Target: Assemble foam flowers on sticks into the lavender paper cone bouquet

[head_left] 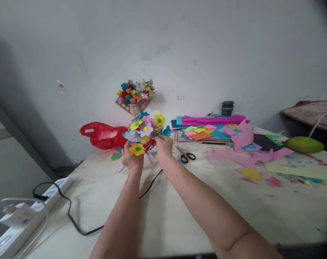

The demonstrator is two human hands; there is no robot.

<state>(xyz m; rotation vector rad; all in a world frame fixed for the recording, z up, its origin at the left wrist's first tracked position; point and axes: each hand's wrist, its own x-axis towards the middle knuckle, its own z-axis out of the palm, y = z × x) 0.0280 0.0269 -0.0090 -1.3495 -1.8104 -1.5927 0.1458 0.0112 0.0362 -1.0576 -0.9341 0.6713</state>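
A bunch of paper flowers (pixel 145 128) in yellow, lilac, blue, pink and red is held up over the table. My left hand (pixel 132 159) grips it from the lower left, its fingers partly hidden behind the petals. On the other side, my right hand (pixel 165 146) is closed at the bunch's right edge, thumb and fingers pressed together among the flowers. Pale stems (pixel 152 169) show below, between my wrists. Just right of my right hand, scissors (pixel 188 157) with black handles lie on the table.
A red plastic bag (pixel 104 135) sits behind my left hand. Coloured paper sheets (pixel 214 121) and pink scraps (pixel 233 155) spread rightward, near a green-yellow oval object (pixel 304 144). A power strip (pixel 58 192) and black cable (pixel 84 233) lie left. A flower decoration (pixel 135 94) hangs on the wall.
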